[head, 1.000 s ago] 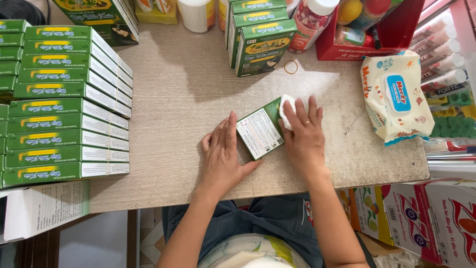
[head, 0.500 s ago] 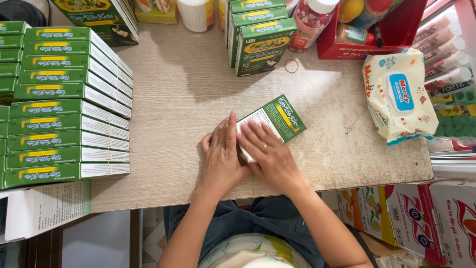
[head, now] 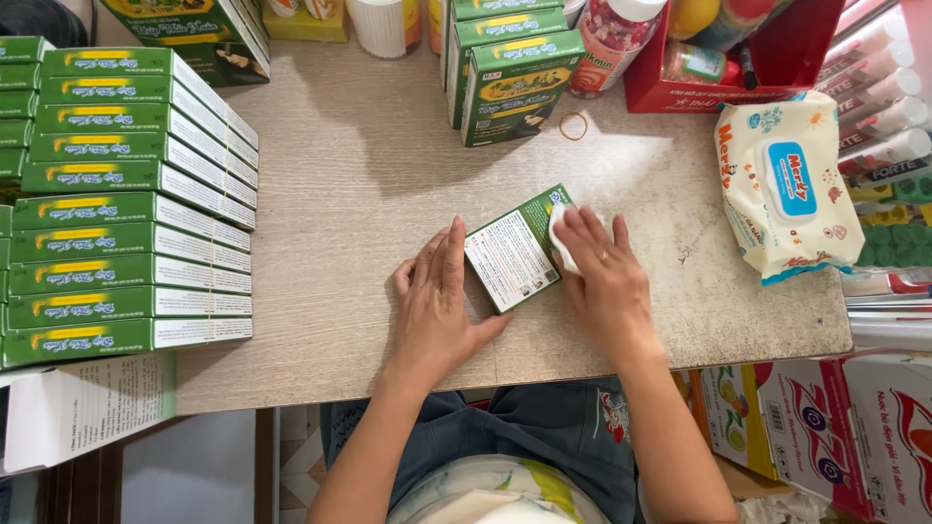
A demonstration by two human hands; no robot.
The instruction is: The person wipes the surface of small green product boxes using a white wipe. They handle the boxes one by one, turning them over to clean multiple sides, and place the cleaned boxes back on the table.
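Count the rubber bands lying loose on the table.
1. A single loose rubber band lies on the table, just right of the upright green boxes at the far edge. Others may be hidden.

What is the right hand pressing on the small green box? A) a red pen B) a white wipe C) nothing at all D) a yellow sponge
B: the right hand presses a folded white wipe onto the small green cardboard box.

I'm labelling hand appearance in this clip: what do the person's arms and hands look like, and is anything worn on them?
Both forearms are bare, no sleeves or gloves in view. The right hand wears a thin ring on one finger. The left hand shows no ring, watch or bracelet. Nails are short and plain.
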